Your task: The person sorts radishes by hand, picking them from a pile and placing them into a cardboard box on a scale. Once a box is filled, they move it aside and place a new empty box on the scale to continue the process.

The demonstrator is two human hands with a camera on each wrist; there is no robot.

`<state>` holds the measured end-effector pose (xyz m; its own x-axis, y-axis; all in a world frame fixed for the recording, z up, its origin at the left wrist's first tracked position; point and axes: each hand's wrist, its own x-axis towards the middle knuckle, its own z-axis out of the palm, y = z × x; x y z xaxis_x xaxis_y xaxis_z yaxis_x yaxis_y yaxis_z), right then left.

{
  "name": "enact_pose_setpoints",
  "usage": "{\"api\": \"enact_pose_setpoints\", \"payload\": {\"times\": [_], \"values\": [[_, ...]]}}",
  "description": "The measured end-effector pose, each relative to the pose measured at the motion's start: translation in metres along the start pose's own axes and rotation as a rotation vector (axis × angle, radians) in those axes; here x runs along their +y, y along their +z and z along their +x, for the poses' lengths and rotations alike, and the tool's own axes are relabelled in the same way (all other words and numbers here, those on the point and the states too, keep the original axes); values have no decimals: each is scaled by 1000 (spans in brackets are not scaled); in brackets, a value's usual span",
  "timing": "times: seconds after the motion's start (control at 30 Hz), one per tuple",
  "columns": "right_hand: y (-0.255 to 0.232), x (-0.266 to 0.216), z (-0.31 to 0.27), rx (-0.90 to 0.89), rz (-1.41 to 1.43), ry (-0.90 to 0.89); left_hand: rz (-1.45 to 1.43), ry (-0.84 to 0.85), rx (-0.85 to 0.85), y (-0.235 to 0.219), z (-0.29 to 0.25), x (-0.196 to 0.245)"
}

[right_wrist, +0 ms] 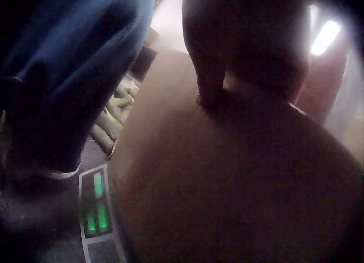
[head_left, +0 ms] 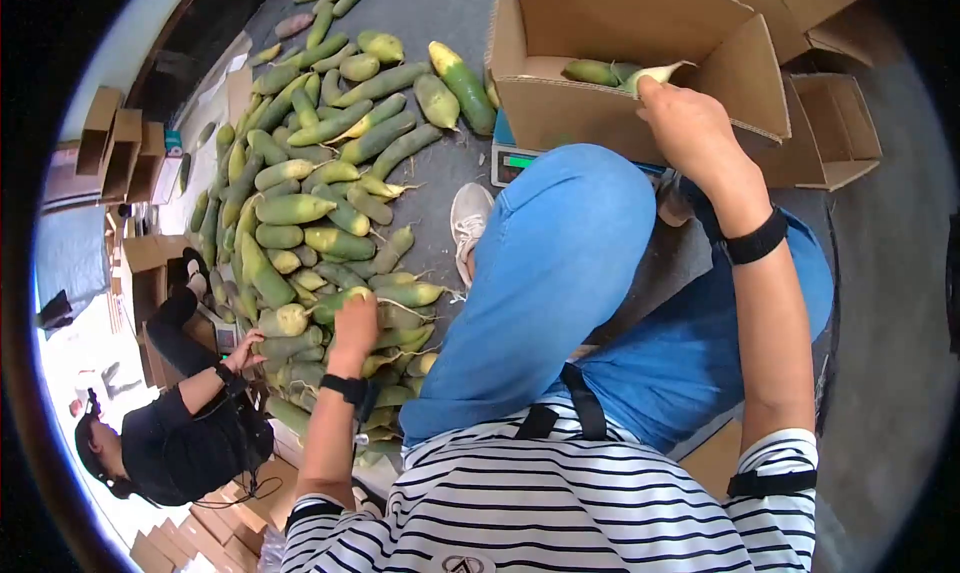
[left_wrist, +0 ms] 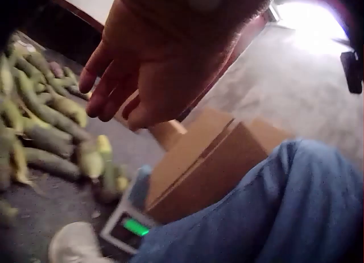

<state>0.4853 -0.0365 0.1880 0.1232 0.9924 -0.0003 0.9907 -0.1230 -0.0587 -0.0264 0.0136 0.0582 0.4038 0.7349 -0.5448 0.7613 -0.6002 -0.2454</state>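
Note:
At the near wall of a cardboard box (head_left: 580,113), my right hand (head_left: 695,133) grips the rim, its fingers over the edge and its thumb against the outside. The thumb (right_wrist: 210,92) shows on the wall in the right wrist view; the other fingertips are hidden there. Inside the box, right by those fingers, lie green radishes (head_left: 600,72), one pale with a thin root (head_left: 660,74). My left hand (head_left: 356,331) is over a large heap of green radishes (head_left: 295,209), overlapping one in the head view. The left wrist view shows its fingers (left_wrist: 102,101) loosely bent around nothing.
Beneath the box is a scale (head_left: 510,163) with a green display. More open cartons (head_left: 835,123) stand to the right. Another person (head_left: 205,433) reaches into the heap from the left. My knee (head_left: 600,213) rises between my hands, a shoe (head_left: 470,218) beside the heap.

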Motion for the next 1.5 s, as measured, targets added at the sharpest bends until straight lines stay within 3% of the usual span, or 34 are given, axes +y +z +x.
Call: {"api": "enact_pose_setpoints", "payload": {"times": [0.07, 0.27, 0.33, 0.4, 0.43, 0.53, 0.67, 0.73, 0.8, 0.87, 0.93, 1.0, 1.07, 1.13, 1.27, 1.33, 1.4, 1.43, 1.5], "values": [[1, 2, 0, 39, -9, -5, 19, -33, -59, 30, -18, 4], [-8, -5, 1, 10, -7, 14, 12, 5, 280, 52, -7, 12], [-9, -4, 1, -4, -22, 18, -33, 48, 275, 52, 11, 13], [-9, -3, 2, 6, -21, 10, 25, 317, 306, 57, 27, 15], [-9, -4, 2, 19, -19, 6, 58, 353, 280, 66, 33, 15], [-8, -3, 2, 32, -34, 1, 16, 315, 141, 76, 36, 14], [-7, -1, 3, 42, -29, 2, -116, 244, 197, 59, 29, 2], [-2, 1, 4, 55, -17, 4, -435, -8, 367, 34, 22, -8], [0, 2, 4, 61, -58, 7, -682, -132, 716, 9, 23, -17], [-1, 2, 5, 22, -66, 19, -650, -269, 703, -9, 21, -42], [0, -1, 5, -10, -39, 81, -1132, -407, 796, -23, 18, -59], [10, 1, 1, 111, -38, 31, -1447, -267, 802, -85, 12, -51], [4, -2, -1, 78, -8, 48, -1378, -197, 843, -156, -1, -22], [8, -2, -2, 96, -14, 37, -1312, -81, 1022, -233, -9, 20], [5, -5, -3, 81, -12, 55, -1581, 329, 1254, -345, -13, 72], [3, -4, -3, 87, -13, 48, -1721, 555, 1246, -387, 0, 91], [7, -3, -3, 132, -12, 8, -1771, 630, 1091, -400, 32, 103], [7, -3, -3, 131, -11, 12, -1766, 654, 990, -395, 53, 107], [6, -3, -4, 155, 22, 4, -1774, 546, 762, -367, 86, 115]]}}
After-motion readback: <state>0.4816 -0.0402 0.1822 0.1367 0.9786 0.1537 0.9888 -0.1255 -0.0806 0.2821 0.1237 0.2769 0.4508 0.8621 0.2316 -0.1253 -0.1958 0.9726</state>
